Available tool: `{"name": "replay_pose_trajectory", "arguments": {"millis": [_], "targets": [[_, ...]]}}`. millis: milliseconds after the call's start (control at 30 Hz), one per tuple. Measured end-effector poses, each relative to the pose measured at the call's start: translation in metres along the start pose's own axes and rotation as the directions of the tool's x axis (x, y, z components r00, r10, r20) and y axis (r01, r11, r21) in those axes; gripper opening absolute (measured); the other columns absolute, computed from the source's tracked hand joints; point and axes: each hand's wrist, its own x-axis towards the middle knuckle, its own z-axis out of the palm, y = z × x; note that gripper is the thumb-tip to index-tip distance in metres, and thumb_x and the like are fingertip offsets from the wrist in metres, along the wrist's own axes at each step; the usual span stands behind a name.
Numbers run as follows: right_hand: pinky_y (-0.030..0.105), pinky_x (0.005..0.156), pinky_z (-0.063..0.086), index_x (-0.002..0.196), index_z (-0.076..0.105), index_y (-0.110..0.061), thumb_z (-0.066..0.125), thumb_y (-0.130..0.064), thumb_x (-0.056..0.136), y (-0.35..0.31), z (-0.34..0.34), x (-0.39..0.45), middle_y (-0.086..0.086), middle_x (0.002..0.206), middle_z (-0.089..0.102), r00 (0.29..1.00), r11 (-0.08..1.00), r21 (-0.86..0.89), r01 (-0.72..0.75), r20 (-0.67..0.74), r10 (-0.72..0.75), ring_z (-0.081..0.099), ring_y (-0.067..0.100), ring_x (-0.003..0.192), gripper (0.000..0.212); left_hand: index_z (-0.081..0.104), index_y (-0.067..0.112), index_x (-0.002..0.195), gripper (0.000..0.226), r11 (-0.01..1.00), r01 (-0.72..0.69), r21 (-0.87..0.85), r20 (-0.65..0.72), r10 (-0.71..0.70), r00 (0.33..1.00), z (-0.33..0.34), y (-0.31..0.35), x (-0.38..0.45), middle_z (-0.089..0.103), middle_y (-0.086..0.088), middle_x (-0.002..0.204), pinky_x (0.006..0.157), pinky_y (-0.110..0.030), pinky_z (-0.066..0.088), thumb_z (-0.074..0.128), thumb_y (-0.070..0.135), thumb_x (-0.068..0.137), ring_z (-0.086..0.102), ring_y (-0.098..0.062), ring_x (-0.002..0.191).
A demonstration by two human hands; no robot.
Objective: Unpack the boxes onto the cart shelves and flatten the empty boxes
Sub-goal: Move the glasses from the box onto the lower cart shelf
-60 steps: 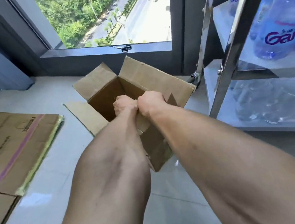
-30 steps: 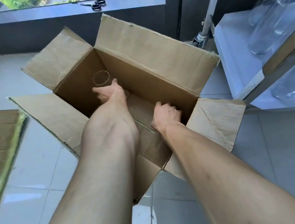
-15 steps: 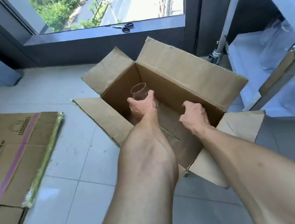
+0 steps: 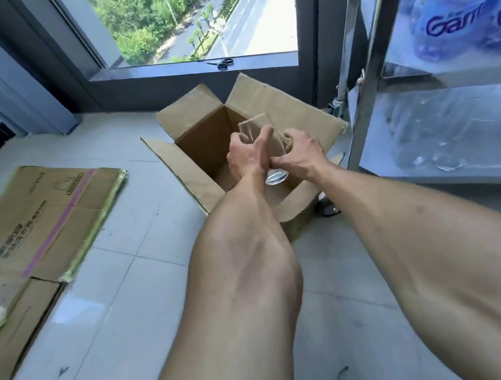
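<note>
Clear glass filled both hands: the left hand (image 4: 249,155) was wrapped around the upper part of a drinking glass (image 4: 261,144), thumb stretched up along its side, and the right hand (image 4: 300,157) gripped the lower part, fingers curled near the thick base. The glass was tilted, rim pointing away and up, base toward the person, held above the mouth of the open cardboard box (image 4: 205,138).

That box stood on the pale tiled floor (image 4: 124,300) with its 4 flaps folded outward; what remained inside was hidden by the hands. Left of the box, well apart, flattened cardboard (image 4: 41,215) lay on the tiles, a pink strip of tape running across its top sheet. Right of the box, just beside it, stood the metal cart (image 4: 369,86), its shelves holding clear glassware that was too blurred to count and, higher up, blue-tinted plastic bottles (image 4: 454,7) with purple lettering. Beyond the box ran a dark windowsill (image 4: 165,70) with 1 pair of scissors (image 4: 224,63) lying on it. Left of the box and further back, a grey curtain (image 4: 2,78) hung to the floor.
</note>
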Motion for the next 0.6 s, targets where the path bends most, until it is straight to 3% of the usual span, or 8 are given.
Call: {"name": "replay_pose_trajectory", "arguments": {"millis": [167, 233, 300, 400, 433, 500, 600], "targets": [[0.03, 0.065, 0.046, 0.08, 0.06, -0.02, 0.079, -0.036, 0.066, 0.022, -0.039, -0.038, -0.002, 0.079, 0.064, 0.997, 0.993, 0.121, -0.015, 0.071, 0.006, 0.059, 0.022, 0.081, 0.028, 0.056, 0.017, 0.079, 0.048, 0.999, -0.039, 0.022, 0.003, 0.039, 0.999, 0.012, 0.012, -0.066, 0.064, 0.0, 0.079, 0.071, -0.038, 0.047, 0.053, 0.064, 0.069, 0.06, -0.023, 0.078], [0.025, 0.058, 0.038, 0.073, 0.057, -0.021, 0.085, -0.037, 0.063, 0.035, -0.059, -0.052, -0.007, 0.074, 0.055, 0.998, 0.992, 0.125, -0.022, 0.062, 0.014, 0.051, 0.018, 0.077, 0.034, 0.063, 0.018, 0.076, 0.05, 0.998, -0.067, -0.008, 0.001, 0.067, 0.998, 0.022, 0.019, -0.089, 0.068, -0.002, 0.079, 0.076, -0.04, 0.049, 0.042, 0.063, 0.078, 0.063, -0.025, 0.081], [0.024, 0.066, 0.038, 0.087, 0.06, -0.021, 0.09, -0.037, 0.057, 0.05, -0.079, -0.066, -0.005, 0.087, 0.055, 0.998, 0.989, 0.144, -0.04, 0.055, 0.032, 0.05, 0.017, 0.083, 0.045, 0.067, 0.019, 0.064, 0.056, 0.994, -0.028, -0.108, -0.033, 0.024, 0.999, 0.032, 0.027, -0.102, 0.07, -0.001, 0.068, 0.077, -0.041, 0.051, 0.036, 0.061, 0.084, 0.066, -0.025, 0.077], [0.026, 0.068, 0.039, 0.086, 0.063, -0.019, 0.092, -0.037, 0.056, 0.081, -0.105, -0.08, -0.004, 0.087, 0.056, 0.998, 0.987, 0.149, -0.057, -0.016, 0.06, 0.053, 0.018, 0.086, 0.045, 0.069, 0.016, 0.05, 0.067, 0.977, 0.026, -0.211, -0.017, -0.03, 0.999, 0.054, 0.039, -0.118, 0.069, 0.0, 0.055, 0.08, -0.042, 0.055, 0.031, 0.061, 0.082, 0.069, -0.024, 0.068], [0.025, 0.071, 0.04, 0.097, 0.066, -0.017, 0.092, -0.038, 0.057, 0.103, -0.126, -0.094, -0.002, 0.093, 0.059, 0.992, 0.98, 0.178, -0.088, -0.077, 0.103, 0.055, 0.018, 0.089, 0.053, 0.069, 0.015, 0.049, 0.069, 0.978, 0.043, -0.203, 0.024, -0.039, 0.999, 0.078, 0.046, -0.139, 0.068, -0.001, 0.054, 0.082, -0.042, 0.055, 0.029, 0.061, 0.081, 0.07, -0.025, 0.067], [0.023, 0.078, 0.04, 0.116, 0.063, -0.012, 0.093, -0.04, 0.057, 0.112, -0.135, -0.098, 0.001, 0.107, 0.06, 0.984, 0.975, 0.193, -0.11, -0.115, 0.134, 0.058, 0.018, 0.098, 0.072, 0.07, 0.016, 0.049, 0.068, 0.974, 0.057, -0.217, 0.009, -0.056, 0.998, 0.09, 0.047, -0.144, 0.069, -0.004, 0.054, 0.085, -0.043, 0.054, 0.029, 0.06, 0.079, 0.07, -0.028, 0.069], [0.024, 0.079, 0.039, 0.118, 0.06, -0.011, 0.091, -0.043, 0.057, 0.14, -0.162, -0.114, 0.003, 0.114, 0.061, 0.966, 0.977, 0.149, -0.155, -0.184, 0.181, 0.058, 0.02, 0.104, 0.075, 0.072, 0.014, 0.063, 0.063, 0.994, 0.044, -0.102, 0.029, -0.041, 0.999, 0.124, 0.049, -0.169, 0.072, -0.008, 0.067, 0.078, -0.039, 0.054, 0.031, 0.057, 0.08, 0.067, -0.032, 0.074]]}}
